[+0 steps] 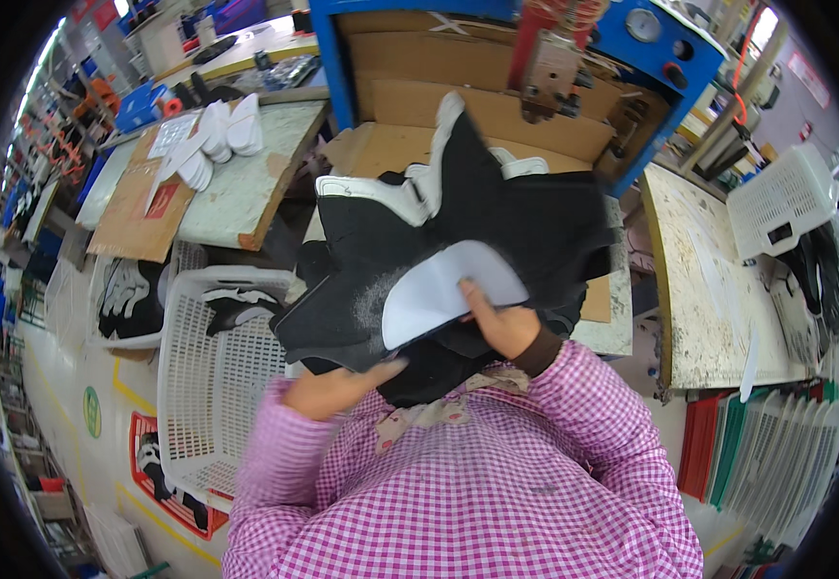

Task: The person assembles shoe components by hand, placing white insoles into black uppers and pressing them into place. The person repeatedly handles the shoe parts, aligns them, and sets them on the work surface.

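Note:
A black fabric shoe upper [496, 217] with white trim is lifted in front of me, over the bench. A white curved insole piece [439, 285] lies against its underside. My right hand [498, 320] grips the lower edge of the upper and the white piece, fingers on the white piece. My left hand [337, 386] is below the upper's left corner, fingers stretched out and blurred, apparently touching the black fabric. Both forearms wear pink checked sleeves.
A white plastic basket [183, 386] with black pieces stands at my left. A blue press machine [574, 58] with cardboard lining is straight ahead. White insoles [217, 135] lie on the left table. Another white basket [786, 198] sits on the worn right table, with coloured sheets [757, 444] below.

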A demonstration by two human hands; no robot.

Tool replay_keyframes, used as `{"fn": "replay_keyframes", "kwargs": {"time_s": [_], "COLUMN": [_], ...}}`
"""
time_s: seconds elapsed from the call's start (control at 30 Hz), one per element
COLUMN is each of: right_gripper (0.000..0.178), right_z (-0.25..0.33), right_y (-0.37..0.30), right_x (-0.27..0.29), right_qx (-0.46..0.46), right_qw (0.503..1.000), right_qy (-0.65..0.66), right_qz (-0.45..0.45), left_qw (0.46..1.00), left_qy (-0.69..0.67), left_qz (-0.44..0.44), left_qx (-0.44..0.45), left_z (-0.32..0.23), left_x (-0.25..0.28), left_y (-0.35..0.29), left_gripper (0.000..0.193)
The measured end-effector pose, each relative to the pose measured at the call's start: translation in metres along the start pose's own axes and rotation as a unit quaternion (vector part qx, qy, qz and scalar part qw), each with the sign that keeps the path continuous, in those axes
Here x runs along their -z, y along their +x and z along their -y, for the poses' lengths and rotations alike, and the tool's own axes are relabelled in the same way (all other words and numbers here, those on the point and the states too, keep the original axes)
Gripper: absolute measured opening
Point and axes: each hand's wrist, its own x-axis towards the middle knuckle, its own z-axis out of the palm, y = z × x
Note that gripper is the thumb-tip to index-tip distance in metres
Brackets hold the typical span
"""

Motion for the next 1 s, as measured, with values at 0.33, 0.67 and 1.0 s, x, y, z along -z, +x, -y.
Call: {"fn": "replay_keyframes", "kwargs": {"time_s": [0.33, 0.67, 1.0], "right_gripper": [0.062, 0.091, 0.071], "right_z": [0.075, 0.071, 0.052], "right_y": [0.031, 0.029, 0.047], "right_x": [-0.061, -0.149, -0.063], "right_qx": [0.588, 0.54, 0.144], "right_qw": [0.653, 0.639, 0.945], "right_qy": [-0.474, -0.521, -0.029], "right_qz": [0.053, 0.17, 0.292], "left_qw": [0.67, 0.686, 0.648], "left_qy": [-0.698, -0.461, -0.136], "left_qz": [-0.221, -0.542, -0.626], "left_qx": [-0.123, 0.155, 0.412], "left_z": [-0.021, 0.025, 0.223], "left_x": [0.115, 0.112, 0.059], "left_y": [-0.078, -0.171, -0.202], "left_gripper": [0.06, 0.053, 0.035]}}
